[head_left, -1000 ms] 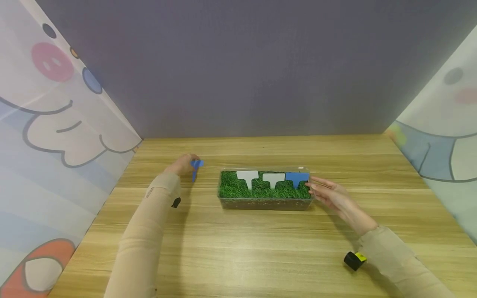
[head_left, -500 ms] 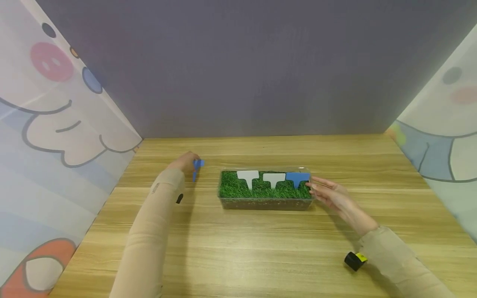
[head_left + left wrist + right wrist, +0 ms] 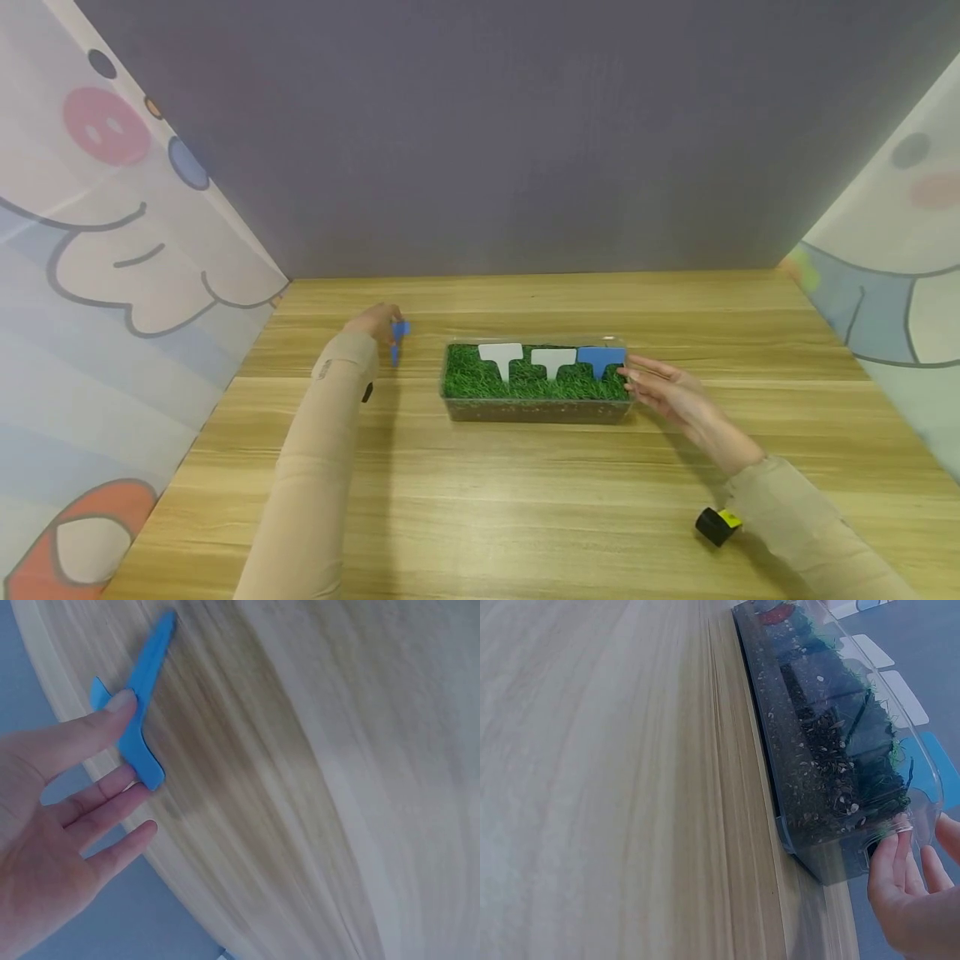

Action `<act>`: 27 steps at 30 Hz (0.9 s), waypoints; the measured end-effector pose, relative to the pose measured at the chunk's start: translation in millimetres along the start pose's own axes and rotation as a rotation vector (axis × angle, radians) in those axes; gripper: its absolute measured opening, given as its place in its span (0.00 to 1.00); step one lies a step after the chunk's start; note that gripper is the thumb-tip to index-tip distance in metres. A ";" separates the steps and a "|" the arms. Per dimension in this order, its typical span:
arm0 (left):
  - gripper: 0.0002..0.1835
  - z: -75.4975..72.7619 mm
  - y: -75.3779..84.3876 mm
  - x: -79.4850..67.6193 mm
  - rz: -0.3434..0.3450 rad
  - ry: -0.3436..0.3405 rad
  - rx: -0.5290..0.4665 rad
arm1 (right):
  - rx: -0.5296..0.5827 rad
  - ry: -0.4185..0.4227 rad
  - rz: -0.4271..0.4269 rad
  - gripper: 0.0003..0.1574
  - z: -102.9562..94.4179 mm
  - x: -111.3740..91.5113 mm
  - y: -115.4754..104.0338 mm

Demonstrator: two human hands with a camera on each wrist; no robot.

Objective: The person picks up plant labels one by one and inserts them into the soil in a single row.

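Left of the planter, my left hand [image 3: 375, 323] pinches a blue T-shaped plant label [image 3: 146, 709] between thumb and fingers. The label's pointed stem angles away from the hand in the left wrist view, above the wooden table. My right hand [image 3: 682, 408] touches the right end of a clear planter box [image 3: 536, 411] with extended fingers. Artificial-looking green grass [image 3: 465, 383] tops the box, over dark soil [image 3: 817, 765]. Two white T-shaped labels, one at left [image 3: 500, 353] and a middle one [image 3: 553, 358], stand in the grass beside a blue label [image 3: 601, 357] at the right end.
A black and yellow object [image 3: 717, 526] shows beside the right sleeve. The wooden table [image 3: 525, 500] meets a grey back wall [image 3: 525, 142]. Cartoon-printed panels [image 3: 97, 292] flank both sides.
My left hand has shifted very slightly to the right, still pinching the blue plant label, while its forearm has swung right. The right hand and planter stay in place.
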State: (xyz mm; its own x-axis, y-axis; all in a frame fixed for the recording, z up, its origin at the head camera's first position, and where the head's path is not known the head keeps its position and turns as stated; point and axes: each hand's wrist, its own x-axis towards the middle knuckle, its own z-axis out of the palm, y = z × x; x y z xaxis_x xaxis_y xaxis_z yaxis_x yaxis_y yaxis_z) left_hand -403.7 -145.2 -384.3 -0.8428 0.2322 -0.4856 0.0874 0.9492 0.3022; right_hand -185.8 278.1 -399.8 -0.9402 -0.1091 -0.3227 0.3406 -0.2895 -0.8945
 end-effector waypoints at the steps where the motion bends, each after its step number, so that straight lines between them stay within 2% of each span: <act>1: 0.30 -0.2 -1.0 -0.6 -0.006 -0.004 -0.014 | 0.001 0.000 0.001 0.17 0.1 0.0 -0.1; 6: 0.30 -1.1 -4.1 -2.3 -0.006 -0.008 -0.022 | 0.003 0.003 0.005 0.17 0.6 -0.2 -0.1; 12: 0.30 -2.7 -3.7 -3.9 -0.011 -0.012 0.037 | -0.008 0.002 0.006 0.18 1.2 -1.5 -0.3; 18: 0.30 -4.3 -2.2 -7.4 0.018 0.005 0.099 | -0.026 0.005 0.006 0.27 0.5 -1.9 -1.1; 22: 0.31 -4.3 -2.5 -7.1 0.025 0.022 0.100 | -0.036 0.009 0.011 0.32 0.1 -1.6 -1.5; 27: 0.31 -4.0 -2.3 -7.0 0.020 0.032 0.091 | -0.036 0.014 0.013 0.29 -0.1 -0.8 -0.9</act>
State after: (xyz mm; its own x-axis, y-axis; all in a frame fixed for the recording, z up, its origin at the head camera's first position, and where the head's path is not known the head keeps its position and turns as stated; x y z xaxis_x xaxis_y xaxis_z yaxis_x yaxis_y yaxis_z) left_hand -400.1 -149.9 -378.3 -0.8567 0.2455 -0.4537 0.1508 0.9603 0.2349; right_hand -185.3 278.5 -398.8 -0.9359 -0.0991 -0.3381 0.3523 -0.2538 -0.9008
